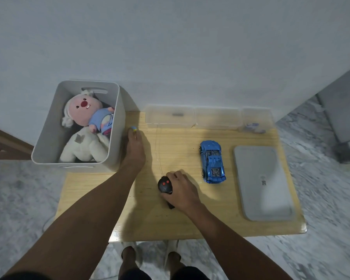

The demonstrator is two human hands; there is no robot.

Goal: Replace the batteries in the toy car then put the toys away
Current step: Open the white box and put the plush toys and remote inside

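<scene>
While the toy car [212, 162] sits outside the bin [117, 126], the remote [165, 185] is gripped by the right hand [183, 191]; a small blue-yellow item [133, 129] is pinched by the left hand [135, 147] beside the bin, so putting away seems unfinished

Bare wood lies open between the grey bin [117, 118] and the blue car [212, 161], while 3 clear boxes [208, 118] block the table's [150, 219] far edge.

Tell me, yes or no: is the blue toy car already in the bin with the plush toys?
No, the blue toy car sits on the wooden table, right of the bin.
</scene>
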